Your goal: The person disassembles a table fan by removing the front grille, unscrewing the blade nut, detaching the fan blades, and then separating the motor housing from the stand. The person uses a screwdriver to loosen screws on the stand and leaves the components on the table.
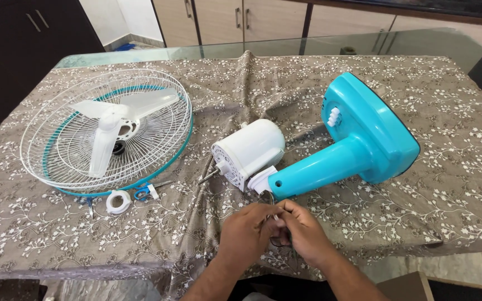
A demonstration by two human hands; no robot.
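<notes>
Wires point(273, 209) trail from the neck of the turquoise fan stand point(358, 147), just below the white motor housing point(249, 151); left hand point(246, 234) and right hand point(303, 229) pinch them together (fingertips meeting), keeping the ends steady. Grille with blades point(107, 134) lies well left of the stand.

A glass table point(419, 42) is carrying a brown flowered cloth point(447, 167), which is bunching into a ridge down the middle. On the cloth, 2 white wire fan guards point(46, 145) are lying at the left with a white fan blade point(112, 120) inside. A white ring point(119, 202) is sitting just below them. A turquoise fan stand point(364, 145) with its white motor point(249, 150) is lying on its side at the right.
</notes>
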